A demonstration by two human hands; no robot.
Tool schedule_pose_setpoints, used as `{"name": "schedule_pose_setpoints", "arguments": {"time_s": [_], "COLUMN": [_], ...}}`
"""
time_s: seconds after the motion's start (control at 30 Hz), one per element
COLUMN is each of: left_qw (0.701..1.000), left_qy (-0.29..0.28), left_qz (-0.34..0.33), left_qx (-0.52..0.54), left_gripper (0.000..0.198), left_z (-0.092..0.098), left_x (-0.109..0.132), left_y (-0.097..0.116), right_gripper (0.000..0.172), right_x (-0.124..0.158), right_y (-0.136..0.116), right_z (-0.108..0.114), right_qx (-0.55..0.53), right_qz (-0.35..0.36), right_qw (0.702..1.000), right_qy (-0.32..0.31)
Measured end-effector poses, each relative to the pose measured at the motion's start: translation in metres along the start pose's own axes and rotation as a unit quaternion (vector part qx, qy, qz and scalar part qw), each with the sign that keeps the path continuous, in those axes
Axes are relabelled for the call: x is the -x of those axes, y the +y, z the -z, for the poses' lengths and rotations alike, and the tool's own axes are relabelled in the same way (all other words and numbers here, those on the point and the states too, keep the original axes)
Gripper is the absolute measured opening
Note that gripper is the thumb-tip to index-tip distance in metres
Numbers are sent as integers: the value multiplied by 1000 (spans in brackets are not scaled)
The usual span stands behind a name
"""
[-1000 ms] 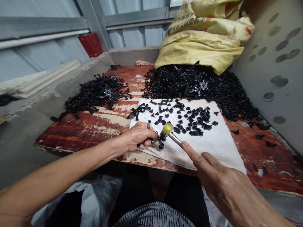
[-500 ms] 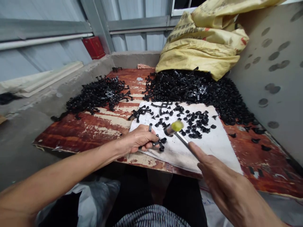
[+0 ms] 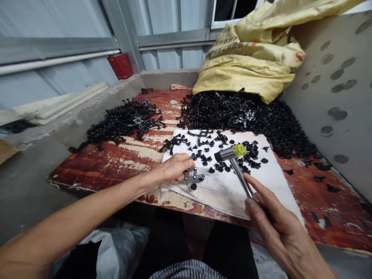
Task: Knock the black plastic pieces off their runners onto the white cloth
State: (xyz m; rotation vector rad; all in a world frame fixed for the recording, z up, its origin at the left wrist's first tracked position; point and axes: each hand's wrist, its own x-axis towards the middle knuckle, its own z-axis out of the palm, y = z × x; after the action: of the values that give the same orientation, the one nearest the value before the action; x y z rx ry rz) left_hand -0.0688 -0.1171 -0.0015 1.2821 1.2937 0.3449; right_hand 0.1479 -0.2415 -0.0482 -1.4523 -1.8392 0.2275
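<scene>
My right hand (image 3: 276, 224) grips the metal handle of a small hammer (image 3: 232, 155) with a yellow face, its head raised over a white cloth (image 3: 229, 193). On the cloth's near left part, my left hand (image 3: 171, 170) pinches a black plastic sprue piece (image 3: 192, 176) flat against the cloth. One small black cap (image 3: 193, 186) lies just below that piece. Several loose black caps (image 3: 232, 149) are scattered across the far half of the cloth.
A worn red board (image 3: 116, 162) carries the cloth. A heap of black sprues (image 3: 128, 120) lies at the far left, a bigger black pile (image 3: 247, 112) at the back under yellow sacks (image 3: 250, 58). A grey wall (image 3: 334, 97) closes the right side.
The hammer head has lifted away from the sprue piece and swung to the right. My left hand has shifted the black piece slightly on the cloth. The camera has tilted a little.
</scene>
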Motion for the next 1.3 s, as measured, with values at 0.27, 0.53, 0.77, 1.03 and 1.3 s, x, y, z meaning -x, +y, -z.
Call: {"name": "schedule_pose_setpoints", "arguments": {"time_s": [0.27,0.53,0.77,1.03,1.3], "left_qw": [977,975,970,975,970], "left_qy": [62,29,18,27,42], "left_qz": [-114,-128,-153,-135,-128], "left_qx": [-170,-181,-187,-173,-205], "left_gripper": [29,27,28,27,30], "left_z": [10,16,19,16,15], "left_x": [-15,-22,-26,-25,-25], "left_y": [-4,-12,-17,-14,-6], "right_gripper": [43,46,46,45,45], "right_x": [-4,-3,-1,0,1], "right_y": [14,18,18,16,17], "right_z": [-5,-6,-6,-7,-7], "right_qx": [-46,-39,-33,-36,-37], "right_qz": [-116,-115,-104,-104,-103], "right_qw": [992,992,994,994,993], "right_qy": [-28,-25,-28,-29,-33]}}
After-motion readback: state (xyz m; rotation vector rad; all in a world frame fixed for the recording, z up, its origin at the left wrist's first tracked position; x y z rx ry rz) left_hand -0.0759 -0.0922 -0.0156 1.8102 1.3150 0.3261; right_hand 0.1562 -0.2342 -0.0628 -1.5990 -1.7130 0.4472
